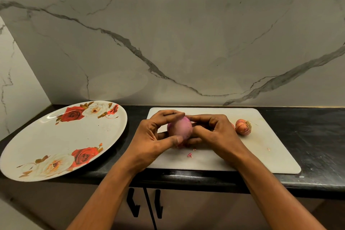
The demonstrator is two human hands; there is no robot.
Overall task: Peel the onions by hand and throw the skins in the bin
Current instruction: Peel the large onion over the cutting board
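A grey-veined marble wall (168,33) fills the top of the frame, and below it a black surface (317,136) runs across the middle. On the surface at centre right lies a white cutting board (261,155). Above the board's left part you hold a peeled, pinkish-purple onion (180,129) between both hands. Your left hand (149,136) curls round the onion's left side, thumb pressed against its near face. Your right hand (218,132) grips the onion's right side with bent fingers, fingertips at its top. Just right of your right hand, a second onion (242,127) with brown skin and a tuft of roots rests on the board. Small pink skin scraps (189,154) lie on the board below the onion. At centre left, a large white plate (56,136) printed with roses sits on the surface.
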